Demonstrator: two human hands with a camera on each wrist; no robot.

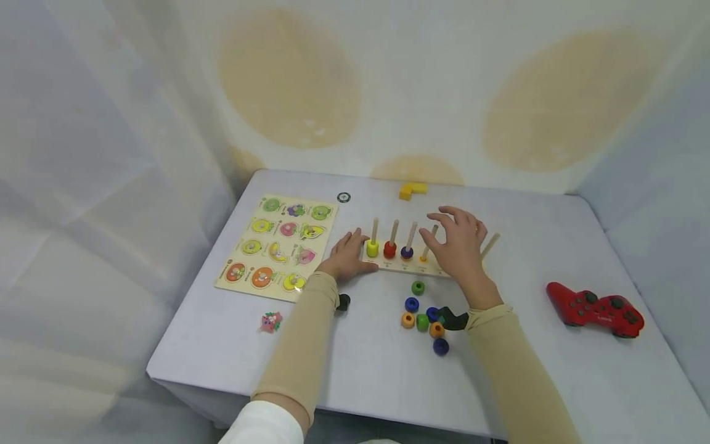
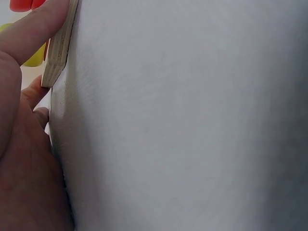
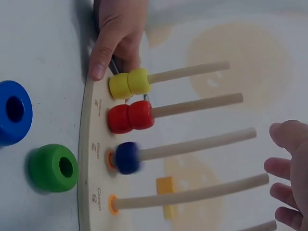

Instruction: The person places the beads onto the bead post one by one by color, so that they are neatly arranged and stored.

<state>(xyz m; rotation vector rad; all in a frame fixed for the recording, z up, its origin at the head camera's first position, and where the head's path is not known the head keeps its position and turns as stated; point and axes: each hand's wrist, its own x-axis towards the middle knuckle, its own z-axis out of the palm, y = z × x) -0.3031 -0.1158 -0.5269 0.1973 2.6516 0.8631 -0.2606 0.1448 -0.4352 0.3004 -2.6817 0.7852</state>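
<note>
A wooden peg board [image 1: 413, 266] [image 3: 89, 159] lies mid-table with several upright pegs. Two yellow rings [image 3: 129, 83] sit on the first peg, two red rings [image 3: 130, 116] on the second, and a blurred dark blue ring [image 3: 126, 157] low on the third. My left hand [image 1: 349, 253] [image 3: 115, 38] grips the board's left end, thumb on its front edge; the left wrist view shows a finger along the board's corner [image 2: 60, 43]. My right hand [image 1: 438, 225] hovers over the right pegs, fingers [image 3: 284, 168] spread and holding nothing. Loose rings [image 1: 423, 322] lie in front of the board.
A fruit puzzle board [image 1: 277, 246] lies at the left, with a small pink toy [image 1: 270, 321] near the front edge. A red game controller [image 1: 596, 308] sits at the right. A yellow block [image 1: 413, 190] and a small dark disc [image 1: 344, 197] lie at the back.
</note>
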